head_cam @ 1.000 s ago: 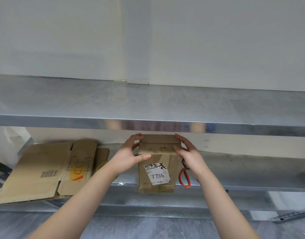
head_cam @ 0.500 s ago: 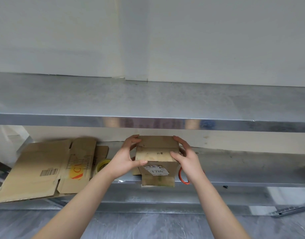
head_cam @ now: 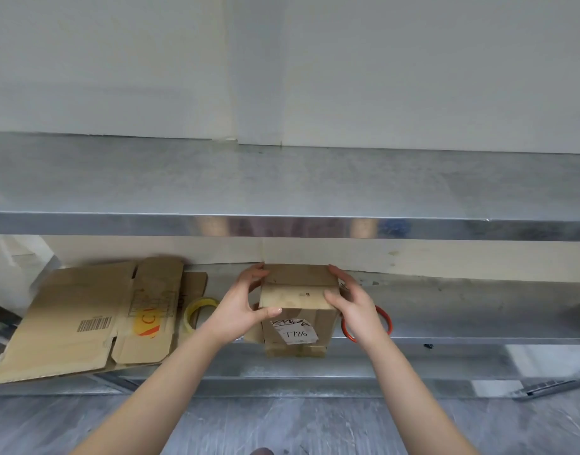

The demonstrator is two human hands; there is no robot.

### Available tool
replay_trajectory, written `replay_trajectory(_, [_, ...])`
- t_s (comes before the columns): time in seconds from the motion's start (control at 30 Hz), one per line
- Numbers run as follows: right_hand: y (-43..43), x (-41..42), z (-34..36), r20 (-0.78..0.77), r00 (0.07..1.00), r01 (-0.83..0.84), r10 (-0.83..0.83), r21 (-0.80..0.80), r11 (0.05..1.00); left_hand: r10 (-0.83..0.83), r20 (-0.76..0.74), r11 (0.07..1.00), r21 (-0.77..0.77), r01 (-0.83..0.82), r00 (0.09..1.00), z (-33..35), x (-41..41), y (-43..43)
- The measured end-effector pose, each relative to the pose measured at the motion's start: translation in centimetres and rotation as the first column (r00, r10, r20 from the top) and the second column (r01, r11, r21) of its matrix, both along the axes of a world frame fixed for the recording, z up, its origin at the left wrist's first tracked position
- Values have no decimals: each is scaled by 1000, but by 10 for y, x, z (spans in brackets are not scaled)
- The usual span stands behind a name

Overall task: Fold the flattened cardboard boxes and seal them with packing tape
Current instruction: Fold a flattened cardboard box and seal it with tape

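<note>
Steel upper shelf (head_cam: 282, 182) across full width, lower shelf (head_cam: 462, 310) beneath. Flattened cardboard (head_cam: 75, 320) at lower shelf's left end, overhanging the front edge. Folded box (head_cam: 298, 300) mid-shelf at the front edge, lower part hanging past it. Grip: left hand (head_cam: 239, 310) clamped on box's left side, thumb across the front face; right hand (head_cam: 357, 307) clamped on the right side. Yellow tape roll (head_cam: 200, 310) between cardboard and left hand. Orange ring handle (head_cam: 385, 318) just behind right hand. White label (head_cam: 295, 331) on box front, handwritten marks.
</note>
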State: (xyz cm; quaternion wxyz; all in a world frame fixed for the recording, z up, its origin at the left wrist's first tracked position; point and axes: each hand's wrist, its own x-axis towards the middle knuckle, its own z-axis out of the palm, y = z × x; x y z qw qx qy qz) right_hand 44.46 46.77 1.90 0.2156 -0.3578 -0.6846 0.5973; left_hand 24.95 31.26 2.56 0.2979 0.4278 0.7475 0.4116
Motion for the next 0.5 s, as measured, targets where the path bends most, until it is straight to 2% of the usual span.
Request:
replay_trajectory(0.1, [5, -9, 7, 36, 999, 7, -10, 76, 997, 26, 38, 999, 29, -28, 999, 4, 1, 8])
replay_trajectory(0.2, [14, -17, 8, 81, 996, 14, -26, 146, 989, 52, 16, 997, 64, -53, 999, 4, -3, 18])
replay_trajectory(0.37, [21, -16, 7, 125, 991, -68, 53, 124, 990, 67, 112, 986, 142, -83, 992, 4, -10, 34])
replay_trajectory(0.5, [23, -22, 5, 55, 998, -36, 34, 51, 998, 110, 61, 983, 139, -118, 992, 0, -14, 36])
